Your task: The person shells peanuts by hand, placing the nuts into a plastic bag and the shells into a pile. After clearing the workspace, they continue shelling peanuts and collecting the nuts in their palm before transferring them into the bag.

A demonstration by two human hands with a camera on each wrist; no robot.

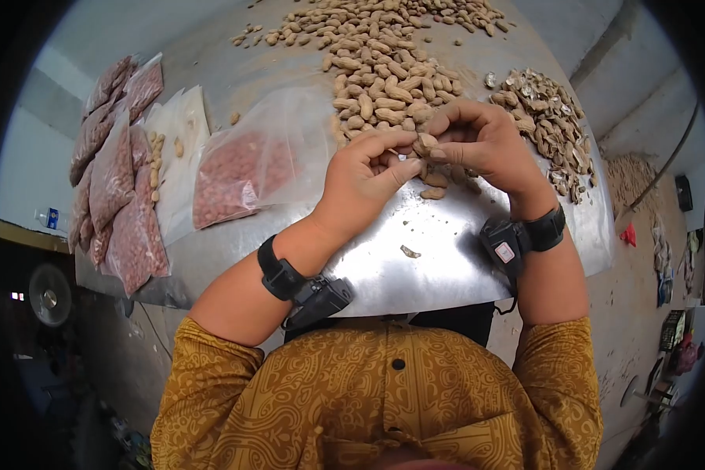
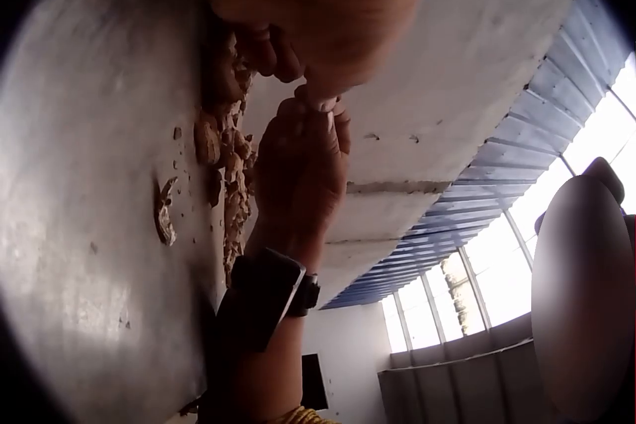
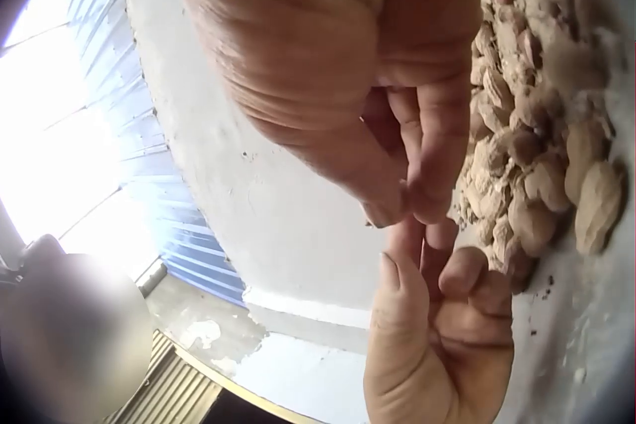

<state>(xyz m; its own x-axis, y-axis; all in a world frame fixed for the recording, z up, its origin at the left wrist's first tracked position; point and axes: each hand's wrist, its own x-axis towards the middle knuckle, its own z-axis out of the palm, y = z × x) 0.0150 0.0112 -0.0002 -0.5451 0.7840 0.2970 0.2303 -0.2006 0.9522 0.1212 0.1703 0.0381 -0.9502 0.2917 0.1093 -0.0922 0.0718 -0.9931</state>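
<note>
Over the near side of the peanut heap, both hands meet at a peanut. My left hand pinches it from the left between thumb and forefinger, the other fingers curled. From the right, my right hand grips it with thumb and fingertips. The left wrist view has the right hand just past the left, fingertips together; the fingers mostly hide the peanut there. In the right wrist view the left hand comes up from below to meet the right fingertips. Unshelled peanuts lie just beyond the hands.
A pile of empty shells sits at the right on the metal table. Left of the hands lies an open bag of reddish kernels, with several filled bags stacked farther left. One shell fragment lies near the front edge.
</note>
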